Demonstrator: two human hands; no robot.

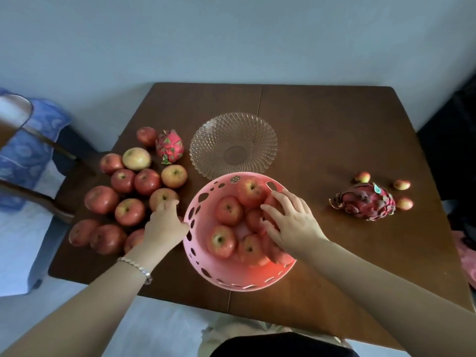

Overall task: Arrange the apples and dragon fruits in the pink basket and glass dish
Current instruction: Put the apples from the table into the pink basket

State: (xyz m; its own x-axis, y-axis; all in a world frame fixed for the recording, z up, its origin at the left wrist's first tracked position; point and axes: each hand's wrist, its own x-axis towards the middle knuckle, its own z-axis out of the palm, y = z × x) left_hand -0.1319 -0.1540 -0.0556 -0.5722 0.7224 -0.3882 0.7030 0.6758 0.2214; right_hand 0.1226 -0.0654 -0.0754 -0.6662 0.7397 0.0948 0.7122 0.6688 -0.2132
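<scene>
Apples (123, 191) crowd brown table (334, 140); hands, left (164, 225) and right (291, 222), apparently clasp apples.

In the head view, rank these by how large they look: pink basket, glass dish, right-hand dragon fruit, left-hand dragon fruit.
1. pink basket, though nearest the camera
2. glass dish
3. right-hand dragon fruit
4. left-hand dragon fruit, though farther away

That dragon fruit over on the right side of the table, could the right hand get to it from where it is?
Probably yes. The right hand is over the pink basket, and only bare table lies between it and the dragon fruit.
</scene>
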